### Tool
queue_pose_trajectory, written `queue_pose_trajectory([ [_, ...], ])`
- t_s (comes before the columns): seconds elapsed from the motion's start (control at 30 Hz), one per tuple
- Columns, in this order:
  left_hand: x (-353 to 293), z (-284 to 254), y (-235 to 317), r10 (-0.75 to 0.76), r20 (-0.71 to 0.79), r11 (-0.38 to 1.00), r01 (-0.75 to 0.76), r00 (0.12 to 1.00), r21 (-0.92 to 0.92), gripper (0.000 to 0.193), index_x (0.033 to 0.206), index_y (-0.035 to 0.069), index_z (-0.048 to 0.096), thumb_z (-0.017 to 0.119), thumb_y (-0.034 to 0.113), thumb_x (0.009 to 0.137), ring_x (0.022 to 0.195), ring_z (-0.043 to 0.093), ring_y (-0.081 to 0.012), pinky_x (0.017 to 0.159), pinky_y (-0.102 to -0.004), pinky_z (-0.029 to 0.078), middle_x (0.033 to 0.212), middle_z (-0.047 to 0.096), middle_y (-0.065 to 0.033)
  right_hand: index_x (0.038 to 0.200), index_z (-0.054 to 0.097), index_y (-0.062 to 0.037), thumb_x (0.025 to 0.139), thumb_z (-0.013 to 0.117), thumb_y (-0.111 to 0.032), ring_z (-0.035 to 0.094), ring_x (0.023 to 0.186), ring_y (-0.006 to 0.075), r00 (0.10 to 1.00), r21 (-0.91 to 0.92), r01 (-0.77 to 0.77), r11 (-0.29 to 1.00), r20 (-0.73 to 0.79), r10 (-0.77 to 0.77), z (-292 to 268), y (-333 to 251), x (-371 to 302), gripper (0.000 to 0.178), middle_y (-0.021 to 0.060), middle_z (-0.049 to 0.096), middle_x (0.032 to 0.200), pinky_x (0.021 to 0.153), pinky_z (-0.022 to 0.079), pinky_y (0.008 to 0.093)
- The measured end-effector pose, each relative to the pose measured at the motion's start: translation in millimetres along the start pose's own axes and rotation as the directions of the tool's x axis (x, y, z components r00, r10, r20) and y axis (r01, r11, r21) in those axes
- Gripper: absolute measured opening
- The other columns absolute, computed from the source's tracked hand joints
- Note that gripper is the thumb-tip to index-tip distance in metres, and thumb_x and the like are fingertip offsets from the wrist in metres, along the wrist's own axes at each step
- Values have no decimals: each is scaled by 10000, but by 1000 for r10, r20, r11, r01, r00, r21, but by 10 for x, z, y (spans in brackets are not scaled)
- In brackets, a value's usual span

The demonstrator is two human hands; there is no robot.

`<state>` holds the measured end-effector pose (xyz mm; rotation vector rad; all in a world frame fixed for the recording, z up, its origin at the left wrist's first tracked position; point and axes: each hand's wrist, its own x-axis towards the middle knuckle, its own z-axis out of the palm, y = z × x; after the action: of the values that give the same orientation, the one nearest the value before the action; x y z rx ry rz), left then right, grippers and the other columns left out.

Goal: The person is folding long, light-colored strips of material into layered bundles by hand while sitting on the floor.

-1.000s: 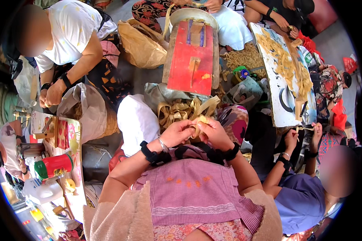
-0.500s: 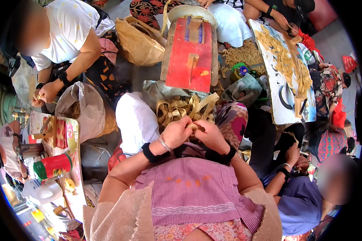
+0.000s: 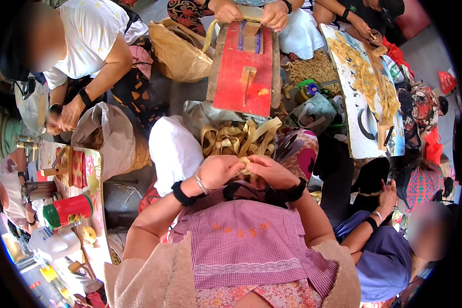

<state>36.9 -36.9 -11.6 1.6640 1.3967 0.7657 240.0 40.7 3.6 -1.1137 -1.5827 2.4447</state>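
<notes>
My left hand [image 3: 218, 172] and my right hand [image 3: 273, 172] meet above my lap. Between their closed fingertips is a pale yellow, flat strip [image 3: 244, 164], bent into a small fold or loop; my fingers cover much of it. Just beyond them lies a heap of similar long, curling strips [image 3: 231, 137]. A greyish plastic sheet [image 3: 200, 119] shows behind the heap. Black bands circle both my wrists, and a purple checked apron [image 3: 241, 236] covers my front.
Ahead stands a red board [image 3: 233, 84] with a wooden block [image 3: 248, 76]; a co-worker's hands are at its far end. A strip-covered white table [image 3: 367, 102] stands right. At left are a white sack [image 3: 105, 131] and a table holding a red jar [image 3: 69, 210]. Co-workers sit on both sides.
My hands have come slightly lower and flatter, still holding the strip. Across the red board, a co-worker's two hands have come to its far end. The right-hand co-worker's hands have risen.
</notes>
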Motion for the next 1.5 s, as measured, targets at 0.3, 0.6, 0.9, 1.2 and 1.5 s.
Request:
queue_pose_trajectory([
  [0.3,-213,-61,46,-199,157,788,253,967,-561,288,825,29,602,528,275,955,634,554,-52,567,-192,453,734,597,16,899,597,-18,874,583,-130,410,522,26,992,19,67,998,-109,-65,-403,-14,-181,116,-45,494,629,464,295,182],
  [0.6,79,3,-92,-167,503,301,530,848,-793,208,1000,61,493,596,221,914,728,645,-161,671,-266,538,891,658,-119,892,589,-35,884,578,-141,430,527,38,1000,-7,16,1000,-6,-16,-155,-110,-38,107,-34,501,642,468,333,198],
  [0.9,71,-161,-150,-177,393,467,428,903,-774,160,866,51,491,627,134,885,596,562,-91,534,-200,443,724,595,-36,938,605,-22,896,582,-154,504,592,47,999,-170,34,985,15,-32,-444,-199,-56,140,-20,564,706,529,403,199],
  [1.2,1268,-548,-311,-3,-345,999,18,939,38,103,883,51,561,590,145,854,639,603,-218,592,-329,474,724,616,-98,829,612,-11,885,571,-198,521,563,79,786,-503,136,853,-469,-402,-902,-579,755,199,21,547,592,530,415,249],
  [1.5,1177,-656,-689,-187,-292,940,257,938,223,140,867,89,585,580,217,811,717,623,-345,633,-433,486,739,638,-157,805,596,-3,884,535,-251,578,596,255,712,-633,-21,774,-553,-433,-1071,-397,752,268,108,600,662,552,442,353],
])
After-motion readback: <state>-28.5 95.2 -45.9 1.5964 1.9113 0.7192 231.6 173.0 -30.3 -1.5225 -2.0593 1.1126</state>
